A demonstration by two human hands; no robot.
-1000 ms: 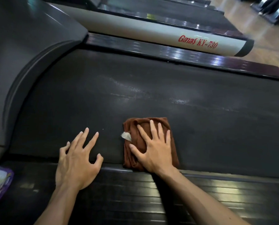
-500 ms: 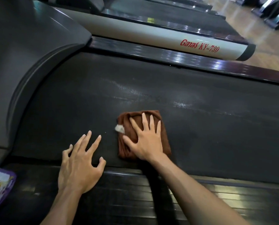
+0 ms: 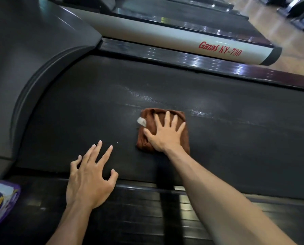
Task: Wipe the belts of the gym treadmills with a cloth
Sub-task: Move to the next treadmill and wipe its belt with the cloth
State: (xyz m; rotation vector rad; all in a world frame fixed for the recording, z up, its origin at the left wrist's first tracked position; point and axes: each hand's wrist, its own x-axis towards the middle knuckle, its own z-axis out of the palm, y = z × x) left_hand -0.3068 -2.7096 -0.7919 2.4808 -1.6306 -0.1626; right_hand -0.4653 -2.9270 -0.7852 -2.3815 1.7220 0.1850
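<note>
A black treadmill belt runs across the middle of the head view. On it lies a folded brown cloth with a small white tag at its left edge. My right hand presses flat on the cloth with spread, straight fingers. My left hand rests on the belt's near edge and the side rail, fingers spread and holding nothing. Faint wet streaks shine on the belt beyond the cloth.
A grey motor hood curves over the belt's left end. Glossy side rails border the belt far and near. A white rail marked "Ganas KY-730" belongs to the neighbouring treadmill. A purple-and-white packet lies at the lower left.
My right hand has pushed the cloth away from the near rail toward the belt's middle. My left hand has stayed at the near edge.
</note>
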